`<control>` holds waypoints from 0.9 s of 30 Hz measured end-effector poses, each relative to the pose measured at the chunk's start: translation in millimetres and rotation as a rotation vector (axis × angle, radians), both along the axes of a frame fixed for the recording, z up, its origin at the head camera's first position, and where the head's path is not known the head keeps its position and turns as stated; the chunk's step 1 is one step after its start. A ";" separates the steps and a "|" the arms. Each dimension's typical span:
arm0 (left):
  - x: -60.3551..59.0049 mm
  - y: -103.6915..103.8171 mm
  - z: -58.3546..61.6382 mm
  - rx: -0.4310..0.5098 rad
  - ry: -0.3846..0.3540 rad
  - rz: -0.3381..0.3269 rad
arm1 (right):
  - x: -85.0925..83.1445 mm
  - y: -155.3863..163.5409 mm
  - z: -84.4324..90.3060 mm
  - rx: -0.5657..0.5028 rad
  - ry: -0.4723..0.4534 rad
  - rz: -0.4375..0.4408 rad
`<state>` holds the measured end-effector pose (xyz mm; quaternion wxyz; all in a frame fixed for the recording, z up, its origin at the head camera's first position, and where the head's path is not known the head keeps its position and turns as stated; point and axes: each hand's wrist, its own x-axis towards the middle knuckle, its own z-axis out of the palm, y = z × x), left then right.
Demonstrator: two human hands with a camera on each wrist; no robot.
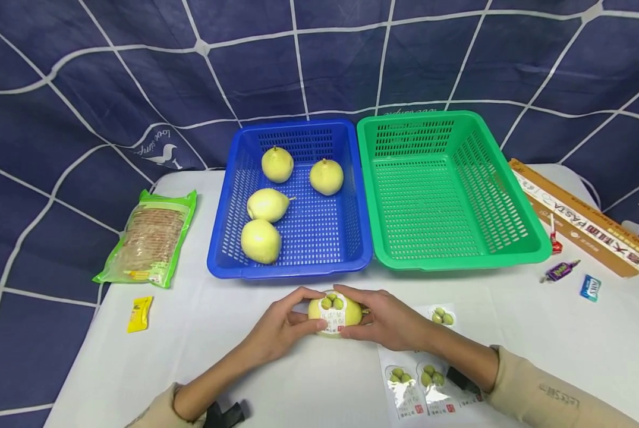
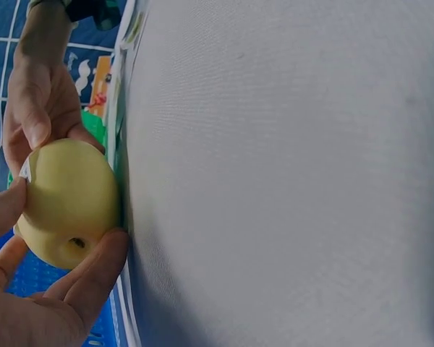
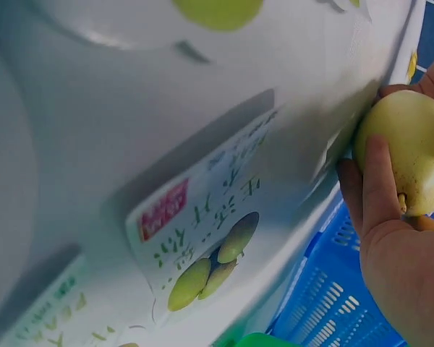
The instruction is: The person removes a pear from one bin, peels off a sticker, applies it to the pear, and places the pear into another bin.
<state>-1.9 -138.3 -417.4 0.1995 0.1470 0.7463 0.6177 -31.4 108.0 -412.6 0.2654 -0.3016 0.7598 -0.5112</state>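
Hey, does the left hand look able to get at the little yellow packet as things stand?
Probably yes, if the left hand lets go of the pear: the yellow packet lies farther left on the white cloth, and nothing visible stands between hand and packet.

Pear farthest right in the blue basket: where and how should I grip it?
Grip the pear round its widest part, probably best from above through the open top of the blue basket. Its stem points up, its sides bulge, and it sits apart from the other pears there.
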 end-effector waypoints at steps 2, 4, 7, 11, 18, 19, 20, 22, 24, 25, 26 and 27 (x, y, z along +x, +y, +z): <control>-0.4 0.0 0.3 0.006 -0.003 -0.001 | 0.5 0.8 0.7 0.008 -0.002 -0.001; -1.1 -0.1 0.7 0.006 -0.009 0.002 | 1.8 2.0 1.7 0.019 0.015 -0.006; -2.4 -0.4 0.8 0.002 -0.015 0.005 | 4.8 5.7 4.2 0.052 0.083 -0.026; -2.9 -0.8 0.8 0.000 -0.031 0.007 | 8.9 17.2 9.9 0.041 0.178 -0.098; -3.5 -1.4 -0.5 0.004 -0.054 0.012 | 13.9 58.0 30.4 -0.023 0.236 -0.309; -3.9 -1.2 -0.8 0.004 -0.055 0.012 | 15.0 64.7 33.6 -0.021 0.228 -0.338; -4.1 -0.9 -1.0 0.004 -0.055 0.012 | 16.0 71.5 36.2 -0.025 0.214 -0.367; -4.4 -0.5 -1.1 0.005 -0.057 0.014 | 18.3 85.0 39.9 -0.030 0.198 -0.414; -4.7 -0.3 -1.3 -0.001 -0.058 0.017 | 20.1 97.6 41.2 -0.033 0.178 -0.465; -4.7 -0.3 -1.2 -0.004 -0.059 0.019 | 20.6 104.0 41.1 -0.037 0.164 -0.490; -4.9 -0.3 -1.0 -0.005 -0.060 0.019 | 20.7 110.2 40.5 -0.044 0.150 -0.518; -5.0 -0.4 -1.0 -0.007 -0.061 0.020 | 20.5 116.1 39.7 -0.044 0.142 -0.549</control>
